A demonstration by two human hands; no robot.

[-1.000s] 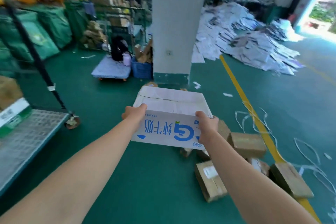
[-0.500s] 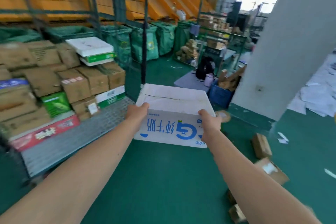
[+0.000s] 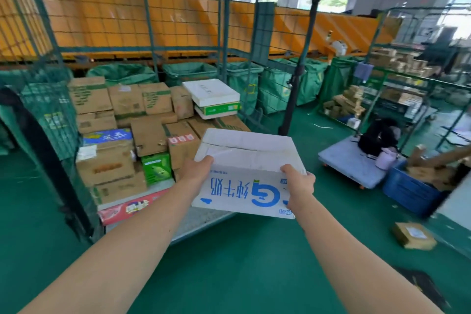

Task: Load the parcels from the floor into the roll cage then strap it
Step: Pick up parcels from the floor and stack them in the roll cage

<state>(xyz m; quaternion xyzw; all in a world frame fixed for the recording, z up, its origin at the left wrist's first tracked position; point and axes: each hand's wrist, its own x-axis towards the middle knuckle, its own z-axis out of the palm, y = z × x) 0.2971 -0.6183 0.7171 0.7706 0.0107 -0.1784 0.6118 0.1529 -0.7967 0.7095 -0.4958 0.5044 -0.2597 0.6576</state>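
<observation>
Head view — green floor (image 3: 242, 262), roll cage (image 3: 297, 71)

Box (image 3: 244, 158): white carton, blue print reading upside down, gripped at its near corners by left hand (image 3: 197, 169) and right hand (image 3: 299, 183). Cage (image 3: 297, 84): green wire mesh, front open, just beyond the left hand, with stacked parcels (image 3: 142, 120) inside. Floor parcel (image 3: 414, 238): brown, well right of the right hand.
</observation>
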